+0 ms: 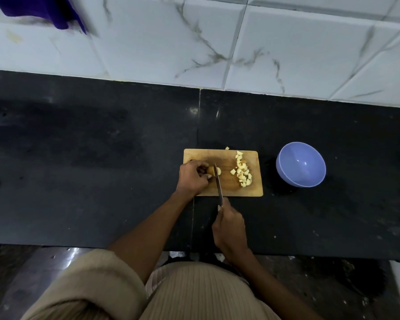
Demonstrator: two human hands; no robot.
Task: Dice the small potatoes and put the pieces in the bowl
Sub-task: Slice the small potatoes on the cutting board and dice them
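A potato [214, 171] was pinned to the board [226, 189] by the left hand [192, 179], its fingers curled over it, apparently so that the tips were kept back from the blade. The knife [218, 184] was gripped at the handle by the right hand [229, 227], fingers wrapped tight, with the blade set across the potato, a slice lying just past it. The dice [242, 170] were heaped at the board's right side, clear of the cutting and nearest the bowl [301, 164], which was seen empty on the counter [102, 158], well apart from the board. One piece [227, 148] lay at the board's far edge.
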